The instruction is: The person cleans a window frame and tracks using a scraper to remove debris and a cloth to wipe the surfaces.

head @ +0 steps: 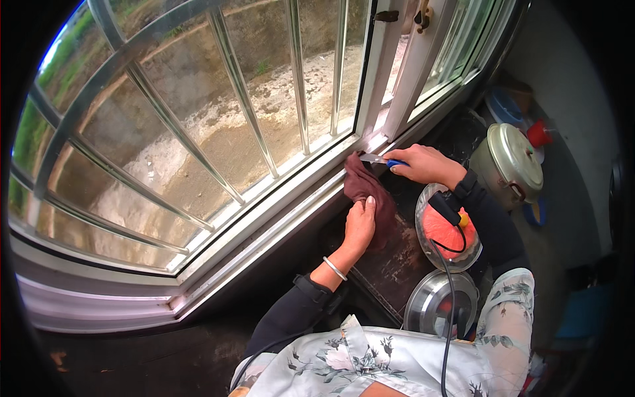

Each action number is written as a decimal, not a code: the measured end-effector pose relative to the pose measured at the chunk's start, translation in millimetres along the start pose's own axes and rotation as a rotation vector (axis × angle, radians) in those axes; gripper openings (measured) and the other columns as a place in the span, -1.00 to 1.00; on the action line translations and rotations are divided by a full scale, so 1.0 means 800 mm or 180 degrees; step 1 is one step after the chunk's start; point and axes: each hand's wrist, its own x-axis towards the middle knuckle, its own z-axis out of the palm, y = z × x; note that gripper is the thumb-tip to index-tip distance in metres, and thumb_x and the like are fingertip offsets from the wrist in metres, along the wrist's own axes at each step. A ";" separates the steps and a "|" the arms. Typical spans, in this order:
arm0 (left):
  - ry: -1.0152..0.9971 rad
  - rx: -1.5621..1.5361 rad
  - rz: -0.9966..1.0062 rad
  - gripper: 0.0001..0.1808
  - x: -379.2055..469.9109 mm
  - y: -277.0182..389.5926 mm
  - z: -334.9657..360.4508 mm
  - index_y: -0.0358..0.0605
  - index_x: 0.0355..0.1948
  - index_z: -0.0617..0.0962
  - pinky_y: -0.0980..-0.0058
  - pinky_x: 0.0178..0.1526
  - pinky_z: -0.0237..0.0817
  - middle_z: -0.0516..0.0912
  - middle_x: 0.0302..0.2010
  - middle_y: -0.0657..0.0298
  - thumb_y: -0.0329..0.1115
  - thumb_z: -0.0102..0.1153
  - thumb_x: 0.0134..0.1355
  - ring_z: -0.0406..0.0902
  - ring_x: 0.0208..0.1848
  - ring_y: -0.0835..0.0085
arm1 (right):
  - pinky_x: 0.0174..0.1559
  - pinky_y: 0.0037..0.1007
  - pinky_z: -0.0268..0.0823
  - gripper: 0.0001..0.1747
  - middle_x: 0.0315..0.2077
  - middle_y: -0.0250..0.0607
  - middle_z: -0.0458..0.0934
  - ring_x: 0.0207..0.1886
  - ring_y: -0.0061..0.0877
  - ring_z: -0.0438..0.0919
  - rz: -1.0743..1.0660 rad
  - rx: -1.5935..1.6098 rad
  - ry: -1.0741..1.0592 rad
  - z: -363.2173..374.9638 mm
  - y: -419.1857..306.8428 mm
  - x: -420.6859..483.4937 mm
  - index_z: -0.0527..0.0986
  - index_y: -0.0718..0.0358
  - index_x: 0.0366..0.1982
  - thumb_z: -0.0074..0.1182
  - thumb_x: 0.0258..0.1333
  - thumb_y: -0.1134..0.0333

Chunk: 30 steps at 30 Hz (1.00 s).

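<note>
My right hand point(430, 165) grips the blue handle of a small tool with a flat metal blade point(373, 158), perhaps a knife or scraper. The blade's end meets the top of a dark maroon cloth point(369, 186) at the sliding window's track point(332, 184). My left hand point(360, 224) pinches the cloth lower down, thumb uppermost, and the rest of it hangs over a dark worn surface. Whether the blade's tip touches the track is hidden by the cloth.
Metal bars point(238, 84) stand outside the glass. Near my right arm are a glass dish point(423, 237) holding something round and pink-red, a metal lid point(416, 305) and a lidded metal pot point(501, 164). A red cup point(539, 133) stands behind the pot. A black cable point(450, 297) runs past my body.
</note>
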 end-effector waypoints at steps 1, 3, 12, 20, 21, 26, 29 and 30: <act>-0.0008 -0.0005 0.0027 -0.43 0.007 -0.005 0.002 -0.37 -0.37 0.45 0.04 -0.14 0.29 0.57 -0.35 -0.29 0.06 -0.07 0.42 0.52 -0.19 -0.25 | -0.14 -0.15 0.46 -0.57 -0.33 -0.02 0.66 -0.24 -0.11 0.65 0.0399 -0.0808 -0.0025 -0.003 -0.004 -0.004 0.50 0.11 0.11 0.10 0.23 0.17; 0.0120 -0.0470 -0.0048 -0.45 0.028 -0.016 0.005 -0.35 -0.36 0.45 0.05 -0.15 0.29 0.57 -0.36 -0.26 0.06 -0.08 0.42 0.52 -0.21 -0.23 | -0.22 -0.08 0.47 -0.57 -0.39 -0.03 0.66 -0.29 -0.04 0.63 0.0053 -0.0821 0.0478 0.012 0.004 -0.016 0.47 0.03 0.11 0.08 0.23 0.13; 0.0227 -0.0268 0.0075 -0.47 0.021 0.010 0.006 -0.31 -0.32 0.45 0.08 -0.16 0.30 0.58 -0.36 -0.18 0.06 -0.10 0.44 0.53 -0.24 -0.16 | -0.33 -0.16 0.46 -0.47 -0.32 -0.12 0.65 -0.34 -0.13 0.62 -0.0129 -0.0999 0.0877 0.037 0.014 -0.008 0.40 0.03 0.22 0.13 0.21 0.22; 0.0494 -0.0316 0.0156 -0.53 -0.028 -0.008 -0.033 -0.30 -0.19 0.51 0.09 -0.14 0.33 0.62 -0.31 -0.17 0.00 -0.12 0.47 0.56 -0.20 -0.18 | -0.39 -0.10 0.45 -0.46 -0.53 0.00 0.60 -0.44 -0.06 0.62 -0.0274 -0.0836 0.0747 0.073 -0.060 0.009 0.39 0.23 0.17 0.15 0.14 0.29; 0.0699 -0.0570 0.0284 -0.55 -0.044 -0.014 -0.039 -0.30 -0.13 0.53 0.12 -0.13 0.35 0.65 -0.28 -0.16 -0.03 -0.12 0.48 0.58 -0.18 -0.16 | -0.41 -0.11 0.45 -0.45 -0.54 0.01 0.59 -0.47 -0.05 0.61 -0.0353 -0.0815 0.0715 0.081 -0.078 0.009 0.38 0.25 0.17 0.16 0.13 0.29; 0.1088 -0.0998 0.0118 -0.55 -0.111 -0.038 -0.073 -0.34 0.07 0.50 0.35 -0.02 0.36 0.66 -0.16 0.04 -0.11 -0.18 0.52 0.58 -0.11 0.31 | -0.54 -0.24 0.39 -0.34 -0.57 -0.13 0.49 -0.61 -0.22 0.55 -0.0723 -0.0661 0.0661 0.140 -0.151 0.012 0.34 0.24 0.28 0.16 0.14 0.26; 0.1115 -0.1666 -0.0047 -0.52 -0.132 -0.041 -0.089 -0.35 0.21 0.40 0.44 0.10 0.32 0.58 0.03 0.11 -0.13 -0.24 0.55 0.52 0.03 0.39 | -0.60 -0.31 0.34 -0.34 -0.59 -0.20 0.45 -0.66 -0.30 0.51 -0.0987 -0.0549 0.0736 0.161 -0.187 0.017 0.35 0.18 0.29 0.16 0.14 0.24; 0.1181 -0.1688 -0.0007 -0.52 -0.135 -0.043 -0.093 -0.34 0.22 0.39 0.44 0.10 0.32 0.58 0.04 0.11 -0.13 -0.24 0.55 0.52 0.03 0.40 | -0.60 -0.31 0.34 -0.34 -0.59 -0.20 0.45 -0.66 -0.30 0.51 -0.0975 -0.0553 0.0758 0.159 -0.190 0.017 0.35 0.18 0.29 0.16 0.14 0.24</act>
